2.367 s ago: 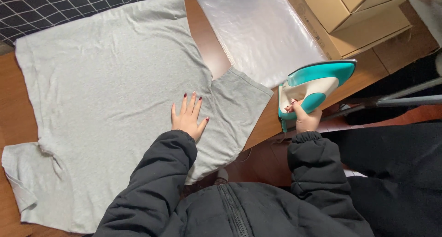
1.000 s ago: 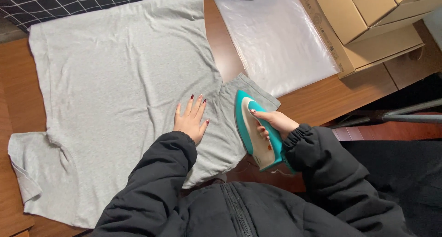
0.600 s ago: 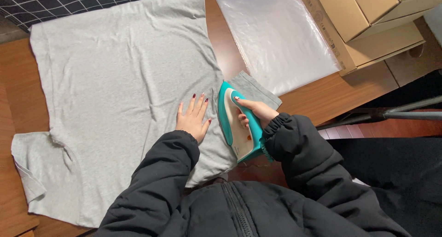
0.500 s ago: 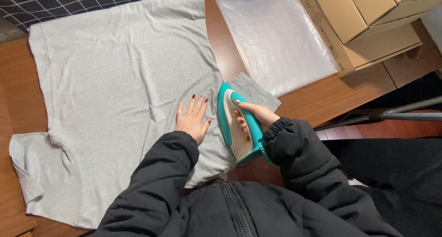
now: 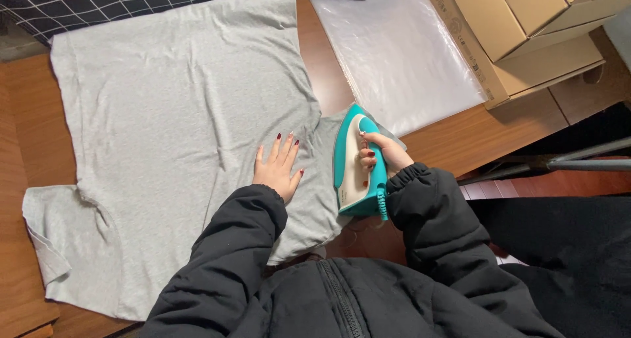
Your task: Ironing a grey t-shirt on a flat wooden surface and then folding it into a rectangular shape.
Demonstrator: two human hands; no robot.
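Observation:
A grey T-shirt (image 5: 177,114) lies spread flat on a brown wooden table (image 5: 453,137). My left hand (image 5: 277,167) rests flat on it with fingers apart, near the right sleeve's seam. My right hand (image 5: 381,153) grips the handle of a teal and cream iron (image 5: 355,164), which sits sole-down on the shirt's right sleeve, its tip pointing away from me. Black padded jacket sleeves cover both my arms.
A clear plastic bag (image 5: 401,49) lies flat on the table to the right of the shirt. Cardboard boxes (image 5: 526,29) stand at the far right. A black checked cloth (image 5: 118,0) lies beyond the shirt. A metal bar (image 5: 565,160) crosses the floor at right.
My right hand brought the iron from the table's right edge onto the shirt's right sleeve, then slid it forward and a little right. My left hand stayed flat on the shirt.

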